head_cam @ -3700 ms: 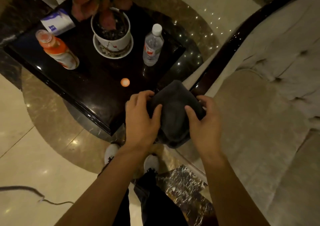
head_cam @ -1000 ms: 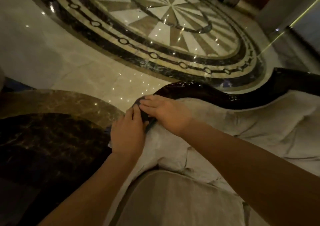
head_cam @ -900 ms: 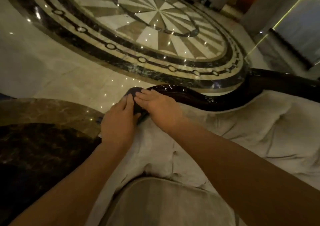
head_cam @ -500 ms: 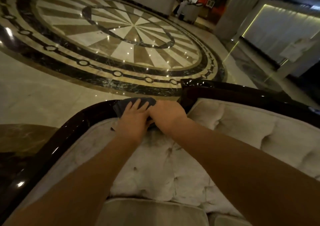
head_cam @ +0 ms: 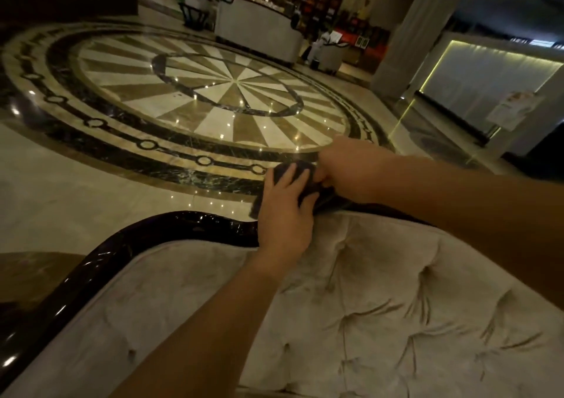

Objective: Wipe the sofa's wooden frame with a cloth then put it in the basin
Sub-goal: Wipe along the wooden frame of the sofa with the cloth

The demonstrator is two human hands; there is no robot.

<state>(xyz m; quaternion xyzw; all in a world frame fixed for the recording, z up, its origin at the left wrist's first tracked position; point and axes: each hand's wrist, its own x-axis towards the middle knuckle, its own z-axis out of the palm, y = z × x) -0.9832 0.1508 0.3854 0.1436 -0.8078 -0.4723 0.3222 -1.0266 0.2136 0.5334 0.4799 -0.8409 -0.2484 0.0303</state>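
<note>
A dark grey cloth (head_cam: 303, 181) lies pressed on the top rail of the sofa's glossy dark wooden frame (head_cam: 183, 223). My left hand (head_cam: 285, 211) lies flat on the cloth with fingers spread over it. My right hand (head_cam: 348, 172) grips the cloth's right side on the rail. The frame curves down to the left along the armrest. Its stretch to the right is hidden under my right arm. No basin is in view.
The sofa's tufted beige back (head_cam: 381, 300) fills the lower right. Behind the rail spreads a polished marble floor with a round inlay (head_cam: 213, 92). A white counter (head_cam: 259, 34), a pillar (head_cam: 409, 31) and a lit wall panel (head_cam: 488, 77) stand far behind.
Both hands have slid the cloth up and to the right along the frame, from the armrest curve onto the top rail. My view has lifted towards the hall.
</note>
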